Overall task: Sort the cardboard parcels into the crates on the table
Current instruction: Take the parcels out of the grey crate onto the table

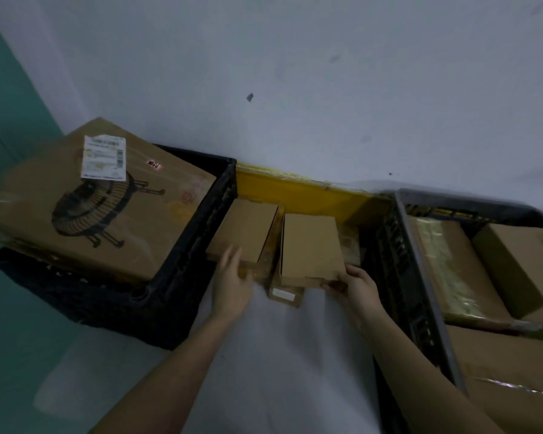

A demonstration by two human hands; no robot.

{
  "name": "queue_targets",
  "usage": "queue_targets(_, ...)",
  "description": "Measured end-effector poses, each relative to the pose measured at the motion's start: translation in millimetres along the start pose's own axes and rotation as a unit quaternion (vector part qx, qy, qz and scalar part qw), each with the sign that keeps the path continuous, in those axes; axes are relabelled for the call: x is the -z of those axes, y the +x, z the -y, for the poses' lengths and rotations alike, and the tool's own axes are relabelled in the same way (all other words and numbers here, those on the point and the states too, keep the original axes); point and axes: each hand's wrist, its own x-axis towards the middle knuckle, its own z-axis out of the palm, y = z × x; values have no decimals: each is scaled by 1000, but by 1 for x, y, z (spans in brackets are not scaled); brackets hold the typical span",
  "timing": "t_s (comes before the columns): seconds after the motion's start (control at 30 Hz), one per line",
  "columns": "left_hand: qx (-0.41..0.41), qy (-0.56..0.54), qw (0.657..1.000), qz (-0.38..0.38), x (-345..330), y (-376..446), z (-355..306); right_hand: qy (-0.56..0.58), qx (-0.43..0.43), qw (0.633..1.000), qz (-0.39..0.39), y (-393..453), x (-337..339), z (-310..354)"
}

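Observation:
Two small plain cardboard parcels lie side by side on the table between two crates. My left hand (232, 286) rests with straight fingers against the near end of the left parcel (245, 230). My right hand (355, 286) grips the near right corner of the right parcel (311, 245). Under them lie more small parcels, one with a white label (284, 294). The black crate (182, 277) on the left holds a large box (101, 202) with a fan drawing. The dark crate (420, 277) on the right holds several cardboard parcels (521, 270).
A yellow strip (295, 189) runs along the foot of the pale wall behind the parcels. The white table top (279, 355) stretches toward me between my forearms. A teal surface (10, 120) lies at the far left.

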Motion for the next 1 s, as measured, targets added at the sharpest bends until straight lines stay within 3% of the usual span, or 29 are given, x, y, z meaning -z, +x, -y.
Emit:
queue_targets(0.1,-72,205,968,122,-7,7,8,16,-10,1000,11,5,-6,-1)
queue_targets(0.2,-82,296,938,162,-9,18,11,23,-17,999,17,7,-11,0)
queue_targets(0.4,-78,356,913,184,-9,47,1,36,-31,999,15,12,-13,3)
queue_targets(0.6,-64,306,920,238,-3,71,-11,32,-36,998,30,10,-21,3)
queue_targets(0.7,-60,283,938,191,2,72,-13,46,-36,998,28,4,-27,0)
queue_targets(0.8,-46,357,933,13,11,59,-1,47,-29,998,40,0,-29,-4)
queue_targets(0.83,-38,360,932,1,13,52,4,46,-26,998,42,-1,-30,-5)
queue_targets(1.0,-35,254,963,88,10,38,26,57,-32,997,30,-6,-29,-14)
